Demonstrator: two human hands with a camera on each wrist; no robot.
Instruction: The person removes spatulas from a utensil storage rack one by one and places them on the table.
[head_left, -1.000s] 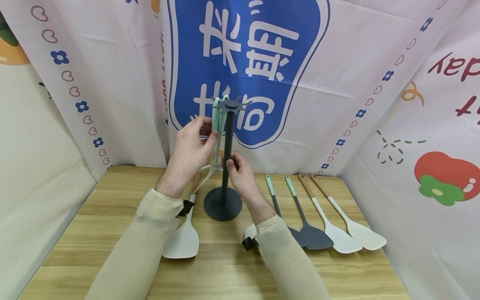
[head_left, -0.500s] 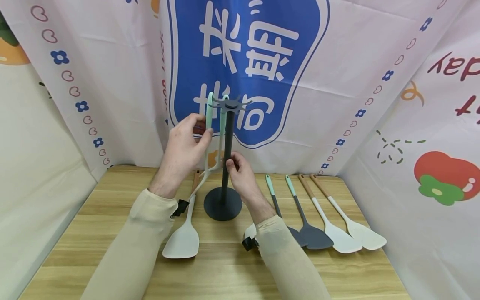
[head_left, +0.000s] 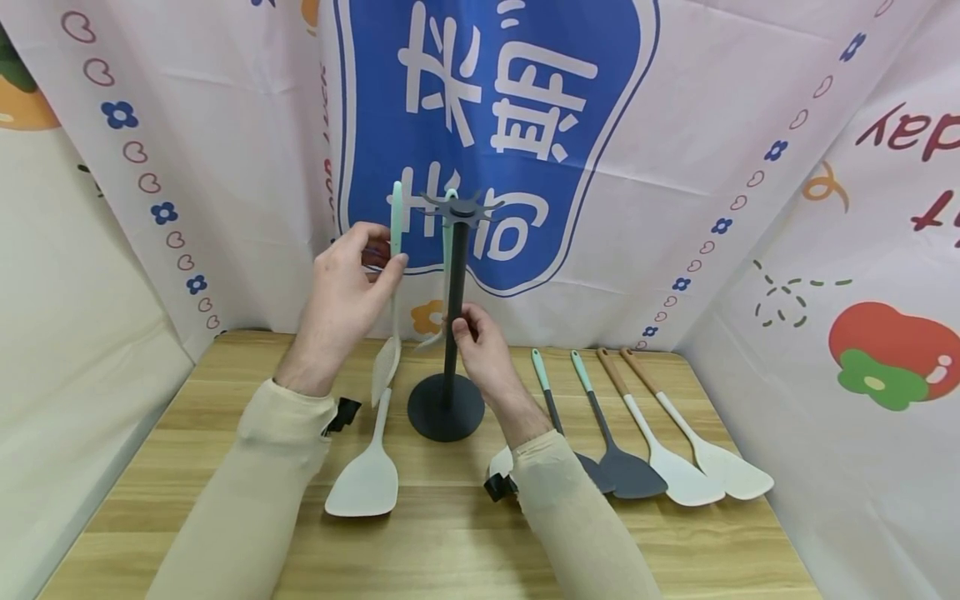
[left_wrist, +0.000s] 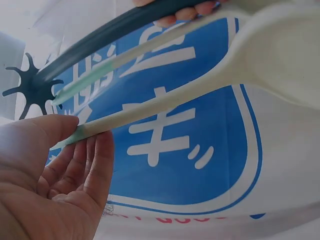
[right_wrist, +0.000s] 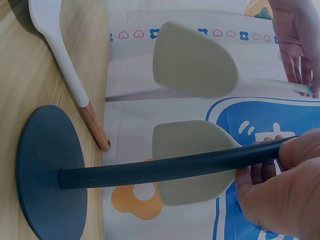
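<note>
My left hand [head_left: 348, 275] pinches the mint-green handle of a pale cream spatula [head_left: 386, 371], upright with its blade down, left of a dark utensil stand [head_left: 454, 283]. In the right wrist view that spatula's blade [right_wrist: 195, 60] is apart from the stand. My right hand [head_left: 487, 346] grips the stand's pole, fingers and thumb around it. A second mint-handled spatula [right_wrist: 185, 187] hangs from the hooked top [left_wrist: 35, 85], its blade behind the pole. On the table below my left hand lies a white spatula [head_left: 363, 483] with a wooden handle.
On the wooden table [head_left: 435, 550], right of the stand, lie two dark spatulas [head_left: 630, 475] with mint handles and two white spatulas [head_left: 682, 479] with wooden handles. Another pale blade [head_left: 501, 461] is partly hidden by my right arm. A printed cloth [head_left: 600, 275] hangs behind.
My left hand has moved left, taking the mint-handled spatula off the stand's hooks and away from the other hanging one. The right hand and the stand stay put.
</note>
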